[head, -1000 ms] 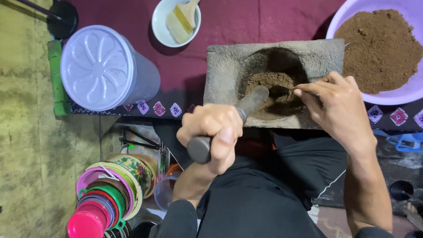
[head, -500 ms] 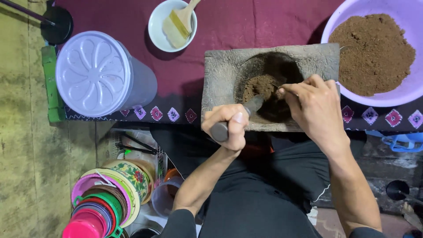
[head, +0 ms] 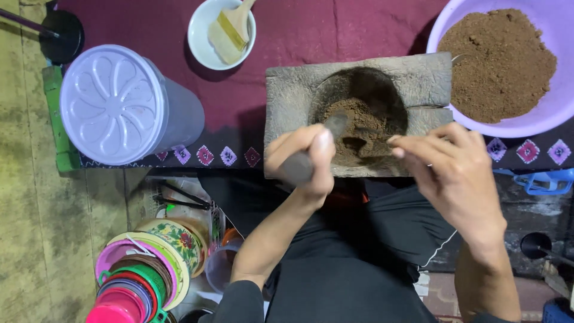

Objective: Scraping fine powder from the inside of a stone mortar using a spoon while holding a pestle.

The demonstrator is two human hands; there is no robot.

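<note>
Over stone mortar (head: pixel 287 96), left hand (head: pixel 302 158) grips pestle (head: pixel 326 140)

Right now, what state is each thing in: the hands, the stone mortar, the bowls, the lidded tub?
left hand: closed around the pestle
pestle: tilted, tip in the mortar's hollow
right hand: open, fingers at the mortar's rim
stone mortar: hollow partly filled with brown powder
purple basin: heaped with brown powder
white bowl: holds a brush
lidded tub: lid on
</note>
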